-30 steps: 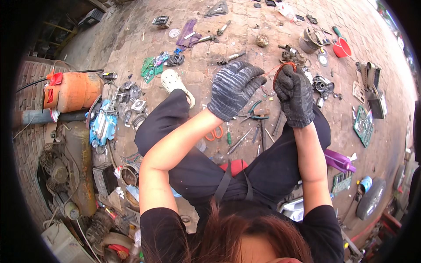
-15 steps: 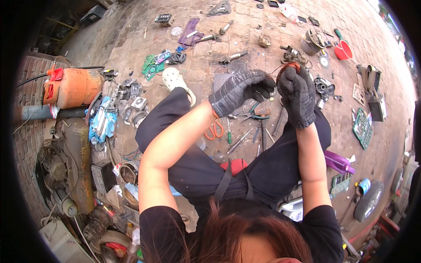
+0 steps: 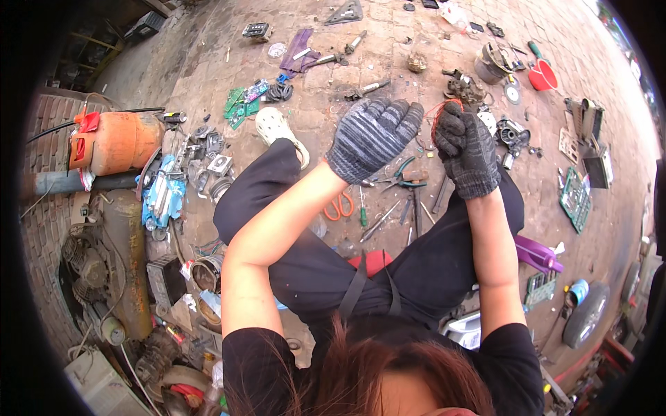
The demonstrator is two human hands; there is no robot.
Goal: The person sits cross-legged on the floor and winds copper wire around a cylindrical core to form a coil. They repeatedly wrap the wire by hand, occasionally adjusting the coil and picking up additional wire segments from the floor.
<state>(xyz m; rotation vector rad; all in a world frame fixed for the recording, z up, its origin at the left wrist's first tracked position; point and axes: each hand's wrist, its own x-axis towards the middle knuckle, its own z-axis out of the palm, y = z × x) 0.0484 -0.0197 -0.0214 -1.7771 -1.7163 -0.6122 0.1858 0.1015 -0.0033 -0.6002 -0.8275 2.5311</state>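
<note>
**Right hand [image 3: 466, 149] curls tight on red-orange wire [image 3: 437, 114]**

At far left, an orange tank [image 3: 125, 142] lies near a brown cylinder [image 3: 123, 256], whose side bears faint marks too worn to read. A blue bag [image 3: 164, 194] sits just beside them; what it wraps is hard to make out. Scissors [image 3: 340, 206] lie beyond the left thigh, partly covered by the forearm.

The left hand [image 3: 374, 139], in a striped grey glove, is raised with its back up, wrist bent slightly, fingers loosely bent and pointing right. The palm is hidden, so whether it pinches a strand cannot be told. Pliers [image 3: 408, 180] rest on the ground between the hands.

The wire bunches at the left side of the right fist, its rest hidden by the dark glove. That forearm points straight up the view, knuckles uppermost. Below, a white jug [image 3: 466, 329] carries dark print, too small to read, and the arm cuts it off. A tyre [image 3: 586, 315] lies far right.
</note>
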